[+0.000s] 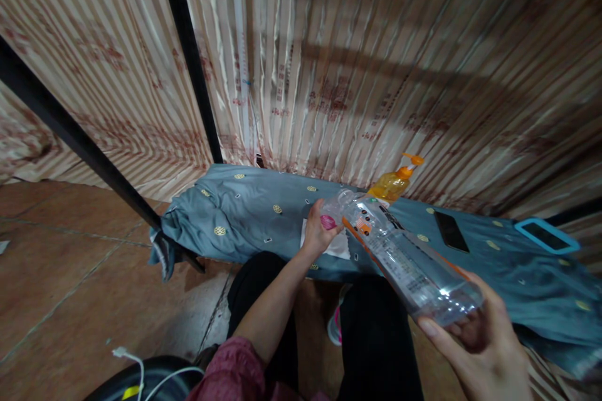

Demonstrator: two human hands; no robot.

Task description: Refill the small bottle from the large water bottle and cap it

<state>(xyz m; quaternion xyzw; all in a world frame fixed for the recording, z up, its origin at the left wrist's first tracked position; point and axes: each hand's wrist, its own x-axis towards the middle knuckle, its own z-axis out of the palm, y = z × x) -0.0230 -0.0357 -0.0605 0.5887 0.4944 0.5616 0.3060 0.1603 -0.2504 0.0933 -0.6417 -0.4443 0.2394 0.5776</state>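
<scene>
Both hands work one clear plastic bottle (404, 257) — right hand (484, 344) cradles its base, tilted, while left hand (317, 232) pinches the pink cap (328, 222).

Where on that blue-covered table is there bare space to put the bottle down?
The widest bare stretch of the blue cloth lies left of the left hand, toward the bunched corner. A smaller gap sits between the black phone and the blue-cased phone. Around the orange pump bottle, the white paper and the clear bottle it is crowded.
</scene>
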